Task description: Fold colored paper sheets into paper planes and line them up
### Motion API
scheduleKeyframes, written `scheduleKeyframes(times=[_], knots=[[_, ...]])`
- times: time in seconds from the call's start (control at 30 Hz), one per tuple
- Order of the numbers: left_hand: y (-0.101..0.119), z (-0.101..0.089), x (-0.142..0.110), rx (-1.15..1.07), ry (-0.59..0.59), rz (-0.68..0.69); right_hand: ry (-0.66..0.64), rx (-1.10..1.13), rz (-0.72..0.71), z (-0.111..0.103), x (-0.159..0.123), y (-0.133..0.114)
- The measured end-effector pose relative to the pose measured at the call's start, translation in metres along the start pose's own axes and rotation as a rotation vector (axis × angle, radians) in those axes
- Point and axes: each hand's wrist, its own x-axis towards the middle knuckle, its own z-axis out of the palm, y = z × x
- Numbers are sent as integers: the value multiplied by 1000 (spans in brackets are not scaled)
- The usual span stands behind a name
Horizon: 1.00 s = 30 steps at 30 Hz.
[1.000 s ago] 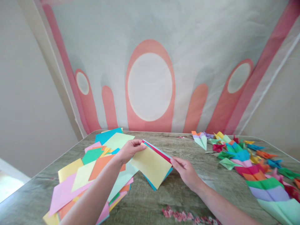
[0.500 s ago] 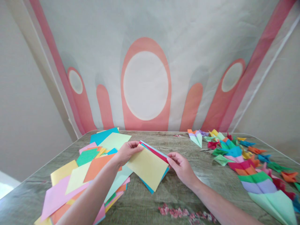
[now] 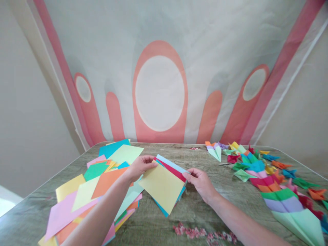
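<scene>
My left hand (image 3: 143,166) pinches the upper left corner of a small stack of coloured paper sheets. A pale yellow sheet (image 3: 162,186) lies in front, facing me. Behind it a red sheet (image 3: 174,169) and a light blue sheet (image 3: 170,163) show along the upper edge, and a darker blue sheet (image 3: 161,208) peeks out at the bottom. At the right corner my right hand (image 3: 198,181) is closed, thumb and fingers on the light blue sheet. The stack is held tilted above the wooden-patterned table (image 3: 151,232).
A loose heap of coloured paper (image 3: 84,194) spreads over the table's left side, partly under my left forearm. Folded paper planes (image 3: 284,201) line the right, with several small folded paper birds (image 3: 304,182) beyond them. A printed backdrop (image 3: 118,44) hangs behind the table.
The light blue sheet has slid up and right out of the stack, so more of it shows. My right hand has moved slightly right with it. The left hand has barely moved.
</scene>
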Motion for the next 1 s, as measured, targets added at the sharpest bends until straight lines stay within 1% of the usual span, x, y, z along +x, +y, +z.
scheduleKeyframes(times=[0.23,0.4,0.47,0.57,0.63,0.73,0.83,0.93,0.97,1.0], knots=[[-6,-4,1,99,-40,-1,87,87,12,-5,3,3],[-11,-7,3,162,-17,-15,140,64,-1,-7,5,2],[-12,-7,3,188,-7,-13,184,54,-13,-8,6,3],[-9,-11,3,251,26,3,259,48,-35,-11,9,6],[-5,-18,2,300,37,21,310,33,-49,-14,11,8],[5,-38,-2,379,65,51,389,-10,-91,-19,14,10],[14,-68,-10,430,190,51,427,-109,-174,-22,13,5],[13,-104,-18,484,301,-54,435,-291,-347,-24,6,-9],[11,-116,-21,498,333,-94,402,-357,-426,-25,3,-15],[8,-127,-23,506,356,-129,336,-404,-503,-25,1,-21]])
